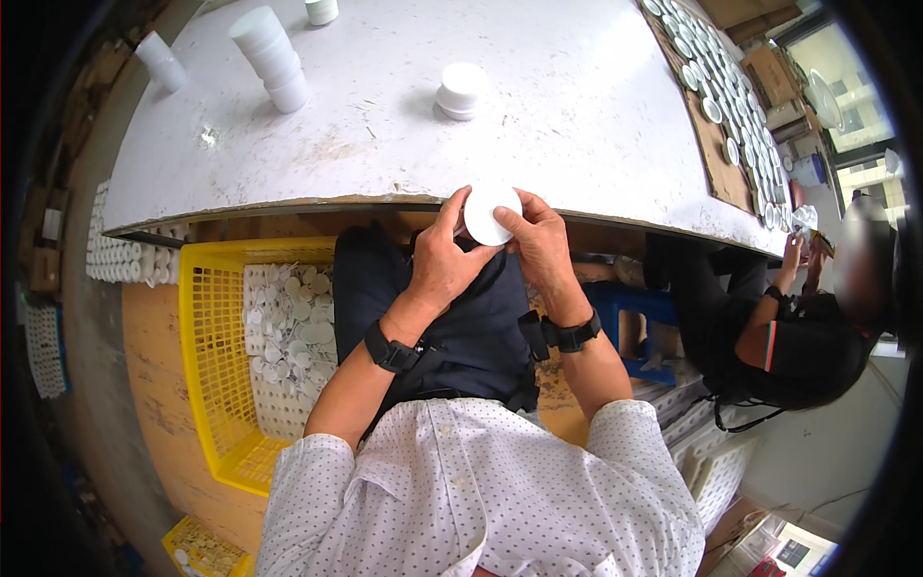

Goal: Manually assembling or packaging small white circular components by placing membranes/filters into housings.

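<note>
Between my two hands, just over the table's front edge, I hold a round white disc [492, 215]. My left hand [446, 255] grips its left side, fingers curled behind and thumb below. My right hand [540, 240] pinches the right side, with the thumb lying on the disc's face. Whether the disc is a lid or a flat plate cannot be made out. Beyond my hands a short stack of white discs [462, 88] stands on the white table [365, 163]. Farther left rises a taller, leaning stack of white round pieces [269, 60].
Left of my legs sits a yellow basket [213, 361] holding many small white pieces. More white stacks stand at the table's far left. Cardboard covered with round white pieces [711, 109] lies at the right. A co-worker [803, 332] sits there near a blue stool [642, 317].
</note>
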`<state>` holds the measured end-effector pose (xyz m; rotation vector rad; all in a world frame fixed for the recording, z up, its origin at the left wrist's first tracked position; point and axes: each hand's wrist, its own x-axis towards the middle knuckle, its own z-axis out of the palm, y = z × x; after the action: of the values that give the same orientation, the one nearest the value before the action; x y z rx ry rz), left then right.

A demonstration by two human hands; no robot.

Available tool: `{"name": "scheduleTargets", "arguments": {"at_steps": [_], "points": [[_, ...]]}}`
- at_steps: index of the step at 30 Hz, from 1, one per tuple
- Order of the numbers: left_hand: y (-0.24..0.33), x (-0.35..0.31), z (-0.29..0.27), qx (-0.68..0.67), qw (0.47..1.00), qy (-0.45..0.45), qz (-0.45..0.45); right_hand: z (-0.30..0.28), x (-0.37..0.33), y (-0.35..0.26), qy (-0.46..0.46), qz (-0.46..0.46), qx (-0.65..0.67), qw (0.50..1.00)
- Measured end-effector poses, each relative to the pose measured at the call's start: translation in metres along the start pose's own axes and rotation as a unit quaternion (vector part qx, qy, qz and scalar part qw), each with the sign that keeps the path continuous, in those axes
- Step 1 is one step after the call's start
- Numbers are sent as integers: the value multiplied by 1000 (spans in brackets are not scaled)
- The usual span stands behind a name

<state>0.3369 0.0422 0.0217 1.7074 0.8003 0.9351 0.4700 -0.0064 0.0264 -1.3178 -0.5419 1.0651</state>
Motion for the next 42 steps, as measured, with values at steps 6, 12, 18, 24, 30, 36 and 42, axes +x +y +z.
{"name": "scheduleTargets", "arguments": {"at_steps": [6, 12, 18, 24, 30, 36, 42], "points": [[4, -4, -6, -57, 998, -25, -9, 2, -2, 2, -3, 3, -7, 1000], [2, -5, -9, -189, 980, -15, -64, 1, -6, 0, -36, 33, -30, 998], [4, -3, -13, -147, 987, -13, -69, 1, -6, 7, -73, 15, -12, 997], [0, -4, -17, -129, 989, -18, -75, 8, -6, 8, -65, 12, -54, 996], [-20, -10, -48, -171, 976, 68, -120, 18, -8, -3, -52, -1, -15, 999], [-75, -43, -147, -150, 943, 205, -216, -37, 26, -12, 98, -177, -203, 958], [-209, -146, -237, 16, 857, 281, -431, -55, 55, -19, 161, -296, -376, 863]]}}
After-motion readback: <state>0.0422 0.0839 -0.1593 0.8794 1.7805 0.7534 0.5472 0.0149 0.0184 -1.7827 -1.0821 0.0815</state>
